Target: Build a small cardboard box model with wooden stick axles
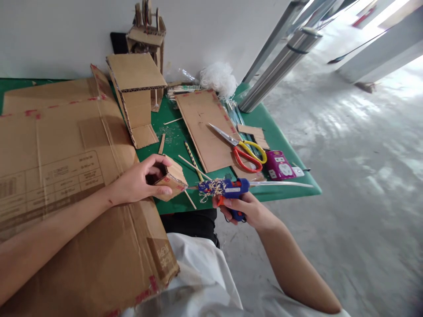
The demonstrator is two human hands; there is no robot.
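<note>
My left hand (140, 178) grips a small folded cardboard piece (173, 176) near the front of the green table, with thumb and fingers around its left side. A blue hot glue gun (234, 189) with an orange trigger is in my right hand (247, 209), and a clear glue stick (280, 184) juts from its back. The gun's nozzle meets the right edge of the cardboard piece, or comes very close to it. Dried glue and pale crumbs coat the front of the gun. Thin wooden sticks (193, 166) lie just behind the two.
Large flattened cardboard (66, 132) covers the left side. Scissors (243, 149) rest on a cardboard sheet (201, 127) beside a purple box (280, 165). An open cardboard box form (140, 75) stands behind. A metal post (277, 70) rises at the green table's (291, 154) right edge.
</note>
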